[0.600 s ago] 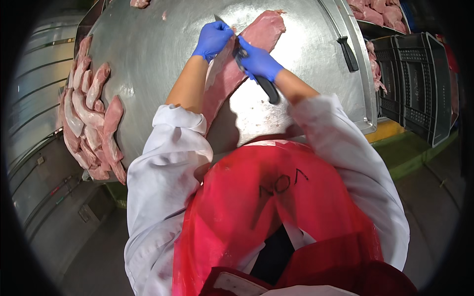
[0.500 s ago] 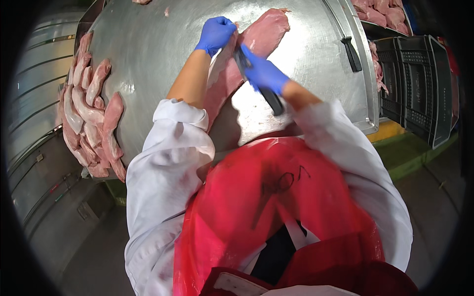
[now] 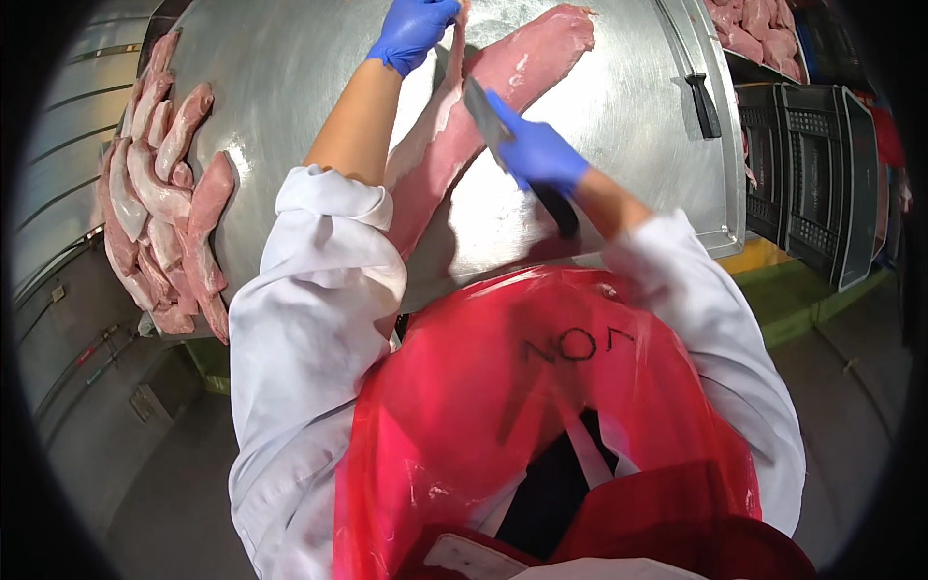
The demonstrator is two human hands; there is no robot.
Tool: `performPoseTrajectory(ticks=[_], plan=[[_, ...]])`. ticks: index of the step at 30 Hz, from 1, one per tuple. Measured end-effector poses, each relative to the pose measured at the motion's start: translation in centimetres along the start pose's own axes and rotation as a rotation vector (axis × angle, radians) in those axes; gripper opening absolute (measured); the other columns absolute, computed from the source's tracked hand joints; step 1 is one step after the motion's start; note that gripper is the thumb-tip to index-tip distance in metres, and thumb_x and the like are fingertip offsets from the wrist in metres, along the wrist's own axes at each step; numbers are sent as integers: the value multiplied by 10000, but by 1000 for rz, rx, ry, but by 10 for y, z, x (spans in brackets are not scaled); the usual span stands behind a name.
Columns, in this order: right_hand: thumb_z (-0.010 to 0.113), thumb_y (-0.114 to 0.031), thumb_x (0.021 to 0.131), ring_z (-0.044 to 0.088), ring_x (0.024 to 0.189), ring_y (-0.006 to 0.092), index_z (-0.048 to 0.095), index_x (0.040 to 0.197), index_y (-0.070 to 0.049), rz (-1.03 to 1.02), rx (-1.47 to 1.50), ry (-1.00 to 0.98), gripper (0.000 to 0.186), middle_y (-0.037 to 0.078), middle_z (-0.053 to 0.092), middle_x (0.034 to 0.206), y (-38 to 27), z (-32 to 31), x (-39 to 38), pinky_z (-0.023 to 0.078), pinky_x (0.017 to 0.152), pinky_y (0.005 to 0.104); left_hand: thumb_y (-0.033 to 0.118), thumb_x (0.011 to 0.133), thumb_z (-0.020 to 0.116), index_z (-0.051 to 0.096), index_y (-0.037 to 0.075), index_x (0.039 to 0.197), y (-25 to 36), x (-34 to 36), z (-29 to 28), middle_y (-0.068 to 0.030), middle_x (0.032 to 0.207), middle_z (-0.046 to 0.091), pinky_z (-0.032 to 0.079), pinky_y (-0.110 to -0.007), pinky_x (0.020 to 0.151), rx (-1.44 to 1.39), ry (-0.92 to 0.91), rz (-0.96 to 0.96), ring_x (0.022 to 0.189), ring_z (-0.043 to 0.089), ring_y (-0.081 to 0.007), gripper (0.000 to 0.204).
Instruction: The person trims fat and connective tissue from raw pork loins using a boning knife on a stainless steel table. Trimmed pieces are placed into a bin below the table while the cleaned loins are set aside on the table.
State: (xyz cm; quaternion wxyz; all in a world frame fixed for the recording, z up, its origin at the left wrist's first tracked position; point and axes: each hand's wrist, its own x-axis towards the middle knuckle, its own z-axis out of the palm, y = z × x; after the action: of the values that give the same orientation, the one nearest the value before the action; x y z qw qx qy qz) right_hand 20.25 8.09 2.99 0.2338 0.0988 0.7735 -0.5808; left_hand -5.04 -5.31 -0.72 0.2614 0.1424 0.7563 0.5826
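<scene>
A long pink slab of meat lies slantwise on the steel table, its near end partly behind my left forearm. My left hand, in a blue glove, pinches the end of a thin strip of meat and pulls it up and away from the slab's left side. In a matching glove, my right hand is closed round a knife. Its blade points away to the upper left, with the tip against the slab near the strip's base; the black handle end sticks out below my palm.
Several long meat pieces are heaped at the table's left edge. A sharpening steel with a black handle lies along the right rim of the steel table. Dark plastic crates and a tray of meat stand beyond.
My left hand has moved away from me, drawing the strip farther from the slab. The knife has turned so its blade face shows more. The whole view has shifted slightly.
</scene>
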Motion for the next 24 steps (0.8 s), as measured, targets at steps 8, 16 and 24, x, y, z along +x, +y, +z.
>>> performPoseTrajectory(ticks=[8, 16, 24], plan=[[501, -55, 895, 602, 550, 164, 207, 1614, -209, 216, 93, -177, 792, 140, 652, 763, -8, 1, -107, 524, 517, 310, 221, 847, 725, 677, 49, 851, -23, -36, -132, -3, 785, 620, 449, -275, 598, 133, 185, -133, 667, 559, -119, 178], [522, -52, 927, 563, 533, 127, 221, 1613, -232, 38, 325, 195, 771, 68, 620, 739, 1, -1, 1, 502, 498, 304, 229, 807, 720, 478, 31, 1270, -56, -104, -32, -227, 1042, 690, 513, -436, 869, 727, -356, 103, 977, 675, -353, 559], [462, -59, 906, 592, 512, 151, 201, 1616, -223, 168, 15, -21, 774, 97, 636, 712, -32, 38, 13, 529, 511, 319, 153, 894, 554, 541, 58, 1111, 12, -99, -31, -204, 946, 693, 515, -499, 768, 1220, -356, 290, 892, 663, -429, 238]])
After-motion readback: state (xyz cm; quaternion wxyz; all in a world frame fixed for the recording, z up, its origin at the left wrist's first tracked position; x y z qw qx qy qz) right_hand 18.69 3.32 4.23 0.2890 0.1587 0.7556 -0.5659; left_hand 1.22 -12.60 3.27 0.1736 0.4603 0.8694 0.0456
